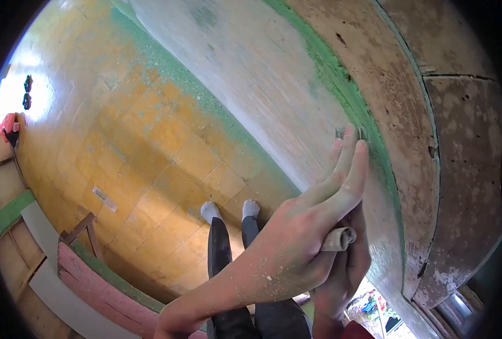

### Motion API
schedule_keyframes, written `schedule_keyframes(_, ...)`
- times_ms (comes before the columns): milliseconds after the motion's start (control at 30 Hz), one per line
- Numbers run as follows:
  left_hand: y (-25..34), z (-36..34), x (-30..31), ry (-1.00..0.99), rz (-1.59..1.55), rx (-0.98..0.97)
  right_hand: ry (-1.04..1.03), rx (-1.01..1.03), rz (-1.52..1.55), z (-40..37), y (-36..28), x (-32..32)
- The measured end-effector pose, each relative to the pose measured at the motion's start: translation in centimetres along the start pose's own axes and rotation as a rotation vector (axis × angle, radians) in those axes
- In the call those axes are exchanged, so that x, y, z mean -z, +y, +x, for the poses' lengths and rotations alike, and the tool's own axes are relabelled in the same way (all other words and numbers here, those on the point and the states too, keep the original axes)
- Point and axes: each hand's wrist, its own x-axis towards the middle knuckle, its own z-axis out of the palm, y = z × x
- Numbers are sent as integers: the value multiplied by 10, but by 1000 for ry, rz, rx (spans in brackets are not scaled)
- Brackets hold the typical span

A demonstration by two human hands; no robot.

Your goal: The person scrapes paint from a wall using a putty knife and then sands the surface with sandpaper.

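A scraper with a pale, tube-like handle (336, 240) is held against the wall, its small grey blade (340, 133) near the edge of a strip of green paint (350, 96). My left hand (302, 231) is closed about the handle, with its long fingers stretched along the tool toward the blade. Behind it, my right hand (359, 254) is wrapped round the same handle and partly hidden. Much of the tool is covered by my hands. Pale flakes stick to my left hand and wrist. The scraped wall band (251, 73) shows whitish with green traces.
Yellow floor tiles (166, 147) carry green paint flakes along the wall's foot. My feet in white socks (210, 211) stand there. Bare brown boards (398, 113) adjoin the green strip. A pink and green wooden piece (92, 277) lies lower left; a red object (7, 129) is far left.
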Motion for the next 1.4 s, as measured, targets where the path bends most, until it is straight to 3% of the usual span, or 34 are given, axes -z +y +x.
schedule_keyframes(133, 0, 9, 12, 51, -6, 4, -43, 128, -253, 25, 1, -15)
schedule_keyframes(167, -2, 9, 18, 16, -3, -16, -15, 332, -372, 29, 17, -16)
schedule_keyframes(200, -2, 6, 20, -24, -7, -26, -15, 323, -376, 19, 16, -16)
schedule_keyframes(267, -12, 0, 7, -32, -11, -90, 75, 19, -110, -3, 7, -17)
schedule_keyframes(300, -6, -5, -4, -16, -4, -80, 202, 234, -123, 4, 19, -22)
schedule_keyframes(333, -2, -5, -9, -3, 1, -67, 200, 236, -122, 2, 14, -20)
schedule_keyframes(400, 0, -1, -6, -6, 32, -21, 87, 56, -133, -2, 0, -14)
schedule_keyframes(433, -4, 1, -1, -17, 22, -83, -94, 32, -96, -2, 2, -3)
schedule_keyframes(533, -20, 0, -3, -23, -3, -165, -80, 78, 102, 1, -1, -12)
schedule_keyframes(600, -18, -2, -6, -3, -5, -204, -76, 125, 86, -2, 14, 0)
schedule_keyframes(667, -2, -4, -11, -10, 18, -93, 43, 79, -131, -7, -4, 0)
schedule_keyframes(733, 1, 1, -2, 5, 15, -71, 131, 23, -148, -2, -8, -4)
schedule_keyframes(800, 2, 2, -3, 30, 11, -58, -70, 157, -171, 8, -5, -2)
schedule_keyframes(833, 4, 1, -7, 32, 28, -84, 29, 139, -126, -2, -10, -11)
schedule_keyframes(967, 10, 10, -1, 105, 54, -83, -19, 5, -187, 18, -25, -6)
schedule_keyframes(1067, 11, 6, 3, 135, 31, -73, -5, 107, -118, 4, -9, -17)
schedule_keyframes(1133, 9, 2, -6, 36, -28, -34, 14, 184, -49, 3, -4, -19)
schedule_keyframes(1267, 2, 9, 9, 117, -100, -55, -111, 22, -36, 13, -13, -12)
schedule_keyframes(1300, -7, 9, 16, 72, 119, -138, -88, 50, -47, 13, -10, -14)
schedule_keyframes(1400, -5, 4, 6, 29, 172, -149, -17, 115, -97, 11, -12, -13)
